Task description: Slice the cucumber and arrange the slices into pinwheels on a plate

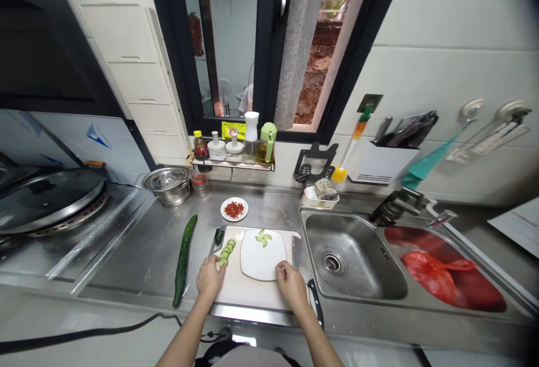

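Observation:
My left hand [210, 278] is at the left edge of the white cutting board [236, 294], fingers bent and closed on the near end of a row of cucumber slices [227, 250]. A dark green cucumber end piece [219, 236] lies just beyond the row. On the board sits a white square plate [261, 263], with several thin cucumber slices [263, 238] fanned like petals near its far edge. My right hand [291, 284] is closed at the plate's lower right edge, fingers curled together; whatever they pinch is hidden.
A whole cucumber [184, 260] lies left of the board. Beyond it stand a dish of chopped red pieces [234, 209] and a lidded steel pot [168, 184]. A black-handled knife [315, 302] rests by the board's right edge, near the sink [357, 288]. A lidded pan [50, 198] is far left.

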A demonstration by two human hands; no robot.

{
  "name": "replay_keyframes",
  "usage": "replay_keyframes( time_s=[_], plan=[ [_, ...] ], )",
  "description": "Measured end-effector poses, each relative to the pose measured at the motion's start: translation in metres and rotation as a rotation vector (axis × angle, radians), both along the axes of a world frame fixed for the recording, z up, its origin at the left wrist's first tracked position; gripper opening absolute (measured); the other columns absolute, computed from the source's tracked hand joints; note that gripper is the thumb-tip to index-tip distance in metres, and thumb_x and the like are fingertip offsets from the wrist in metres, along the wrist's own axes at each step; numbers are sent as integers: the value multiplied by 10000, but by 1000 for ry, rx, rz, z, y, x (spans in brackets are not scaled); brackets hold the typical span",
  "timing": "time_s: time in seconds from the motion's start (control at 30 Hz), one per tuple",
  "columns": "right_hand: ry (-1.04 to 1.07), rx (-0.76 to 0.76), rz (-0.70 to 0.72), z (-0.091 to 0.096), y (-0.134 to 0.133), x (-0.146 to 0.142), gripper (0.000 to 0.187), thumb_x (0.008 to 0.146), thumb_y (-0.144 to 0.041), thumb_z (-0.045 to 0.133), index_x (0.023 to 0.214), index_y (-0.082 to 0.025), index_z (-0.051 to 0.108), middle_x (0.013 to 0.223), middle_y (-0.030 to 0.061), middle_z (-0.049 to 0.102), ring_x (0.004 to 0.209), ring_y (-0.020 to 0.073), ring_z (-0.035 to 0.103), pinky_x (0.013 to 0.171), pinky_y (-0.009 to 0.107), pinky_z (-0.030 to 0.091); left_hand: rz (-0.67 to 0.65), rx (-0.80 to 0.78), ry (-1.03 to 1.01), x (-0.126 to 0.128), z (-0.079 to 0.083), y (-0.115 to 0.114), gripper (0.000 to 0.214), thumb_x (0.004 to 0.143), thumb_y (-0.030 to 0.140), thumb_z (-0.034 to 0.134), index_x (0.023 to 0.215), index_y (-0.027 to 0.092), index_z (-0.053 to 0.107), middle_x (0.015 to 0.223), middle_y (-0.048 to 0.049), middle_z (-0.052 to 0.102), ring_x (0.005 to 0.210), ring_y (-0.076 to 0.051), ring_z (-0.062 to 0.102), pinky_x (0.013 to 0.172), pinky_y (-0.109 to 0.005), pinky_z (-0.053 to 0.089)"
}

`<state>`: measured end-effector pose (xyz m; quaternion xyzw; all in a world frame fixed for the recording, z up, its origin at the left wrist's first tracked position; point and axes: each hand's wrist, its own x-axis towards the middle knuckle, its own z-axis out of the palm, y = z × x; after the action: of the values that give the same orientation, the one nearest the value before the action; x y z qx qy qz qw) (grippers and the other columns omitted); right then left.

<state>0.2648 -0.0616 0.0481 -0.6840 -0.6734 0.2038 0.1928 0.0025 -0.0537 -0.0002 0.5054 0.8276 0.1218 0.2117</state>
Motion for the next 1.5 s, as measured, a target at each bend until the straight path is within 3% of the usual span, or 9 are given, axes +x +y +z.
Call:
replay_keyframes(
  time_s=[0.27,0.4,0.53,0.8,1.07,1.23,1.33,1.5],
  plan=[
    [-20,-46,6,-4,0,3,290,905,-313,367,894,-212,638,776,40,684,737,182,615,621,241,332,2,8,-111,3,1,2,249,872,285,501,1096,213,581,986,-61,696,911,-216,636,760,-287,420],
    [-21,-67,14,1,4,-1,285,905,-305,377,918,-210,645,808,43,694,758,182,610,640,242,330,8,8,-49,5,3,4,319,839,296,546,1147,223,586,1059,-85,680,1021,-259,606,791,-312,427],
    [-29,-114,94,6,11,-24,269,909,-279,396,962,-199,647,862,49,694,773,167,600,648,233,321,-3,2,13,4,4,6,282,817,343,584,1072,226,619,1125,-93,654,1057,-263,589,801,-306,432],
    [-55,-166,307,10,18,-72,237,914,-279,448,1023,-194,641,931,50,686,831,164,601,669,236,310,-27,26,-42,5,5,10,154,858,292,532,962,214,615,995,-55,692,927,-208,632,744,-268,414],
    [-45,-203,311,13,21,-74,231,906,-269,460,1029,-189,639,943,53,683,839,167,593,658,244,299,71,150,-298,1,4,15,227,836,310,545,985,201,677,893,-54,716,805,-190,657,710,-266,447],
    [53,-177,288,11,24,-74,213,889,-271,488,1001,-191,650,863,43,674,785,162,586,645,234,309,221,403,-799,6,5,24,343,663,421,702,846,132,691,734,-58,691,678,-159,634,690,-266,481],
    [152,-134,240,14,29,-72,205,875,-283,501,969,-196,661,782,32,656,714,157,577,625,230,323,251,477,-1055,15,19,31,442,529,455,787,803,119,701,763,-84,711,691,-162,635,695,-274,484],
    [344,19,131,28,47,-64,205,843,-313,505,901,-201,666,710,20,621,673,164,568,641,246,384,166,440,-1154,33,61,41,434,535,401,799,857,119,729,867,-106,727,758,-158,637,757,-284,476]
  ],
)
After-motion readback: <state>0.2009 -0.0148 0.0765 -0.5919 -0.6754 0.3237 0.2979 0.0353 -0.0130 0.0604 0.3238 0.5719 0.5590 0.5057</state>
